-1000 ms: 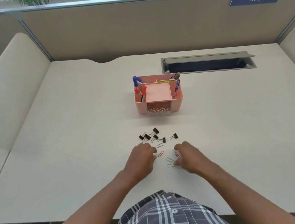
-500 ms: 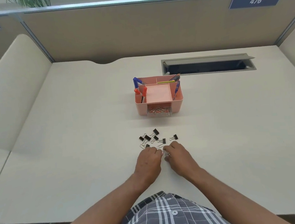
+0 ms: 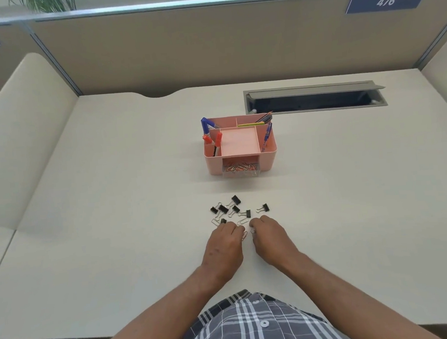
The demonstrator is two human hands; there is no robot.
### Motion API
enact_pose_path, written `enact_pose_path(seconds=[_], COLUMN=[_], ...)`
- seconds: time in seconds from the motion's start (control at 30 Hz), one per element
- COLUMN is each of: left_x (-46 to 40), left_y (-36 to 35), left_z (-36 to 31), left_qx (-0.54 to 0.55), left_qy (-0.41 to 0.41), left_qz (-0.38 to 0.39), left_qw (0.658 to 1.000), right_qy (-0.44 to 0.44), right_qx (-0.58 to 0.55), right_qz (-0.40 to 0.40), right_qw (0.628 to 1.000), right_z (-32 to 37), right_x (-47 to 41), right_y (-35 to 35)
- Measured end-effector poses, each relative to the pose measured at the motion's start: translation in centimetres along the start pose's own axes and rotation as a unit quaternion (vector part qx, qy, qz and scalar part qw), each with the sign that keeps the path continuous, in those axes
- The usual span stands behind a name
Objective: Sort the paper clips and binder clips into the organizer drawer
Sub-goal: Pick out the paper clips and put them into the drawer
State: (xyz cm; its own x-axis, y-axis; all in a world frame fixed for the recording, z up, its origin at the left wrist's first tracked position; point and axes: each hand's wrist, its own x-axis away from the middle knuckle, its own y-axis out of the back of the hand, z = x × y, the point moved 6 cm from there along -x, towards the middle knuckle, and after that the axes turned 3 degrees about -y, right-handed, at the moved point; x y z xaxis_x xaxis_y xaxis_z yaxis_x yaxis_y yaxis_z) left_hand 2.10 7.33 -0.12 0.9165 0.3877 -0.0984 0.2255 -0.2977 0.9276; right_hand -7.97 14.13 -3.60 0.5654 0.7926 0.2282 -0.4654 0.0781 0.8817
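Pens (image 3: pixel 216 140) are standing in a pink caddy; a cable hatch (image 3: pixel 315 98) is lying open in the tabletop (image 3: pixel 113 204); a "476" sign (image 3: pixel 386 1) is hanging above.

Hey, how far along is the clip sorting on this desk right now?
Partly done. The clear drawer of the pink organizer stands pulled out with a heap of paper clips already inside. In hand: both the left hand and the right hand have curled fingers gathering paper clips on the desk. Left: the black binder clips, all loose on the desk just beyond the hands.
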Motion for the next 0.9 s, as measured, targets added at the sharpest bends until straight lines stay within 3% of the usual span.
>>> enact_pose_path(seconds=[0.27, 0.4, 0.53, 0.67, 0.9], left_x=[-0.5, -2.0, -4.9, -8.8, -12.8], left_y=[0.0, 1.5, 3.9, 6.7, 7.6], left_z=[1.2, 3.2, 5.2, 5.7, 5.6], left_qx=[0.064, 0.180, 0.268, 0.279, 0.275], left_qy=[0.050, 0.150, 0.229, 0.216, 0.207], left_qz=[-0.017, -0.049, -0.088, -0.120, -0.121], left_qw=[0.997, 0.971, 0.932, 0.928, 0.931], right_qy=[-0.006, -0.068, -0.079, -0.045, -0.033], right_qx=[-0.006, -0.156, -0.294, -0.342, -0.297], right_qz=[0.014, 0.000, -0.064, -0.128, -0.142], right_qw=[1.000, 0.985, 0.950, 0.930, 0.944], right_z=[0.0, -0.5, -0.3, 1.0, 2.6], right_x=[-0.1, -1.4, -3.7, -6.5, -9.8], right_y=[0.6, 3.6, 8.1, 12.2, 13.0])
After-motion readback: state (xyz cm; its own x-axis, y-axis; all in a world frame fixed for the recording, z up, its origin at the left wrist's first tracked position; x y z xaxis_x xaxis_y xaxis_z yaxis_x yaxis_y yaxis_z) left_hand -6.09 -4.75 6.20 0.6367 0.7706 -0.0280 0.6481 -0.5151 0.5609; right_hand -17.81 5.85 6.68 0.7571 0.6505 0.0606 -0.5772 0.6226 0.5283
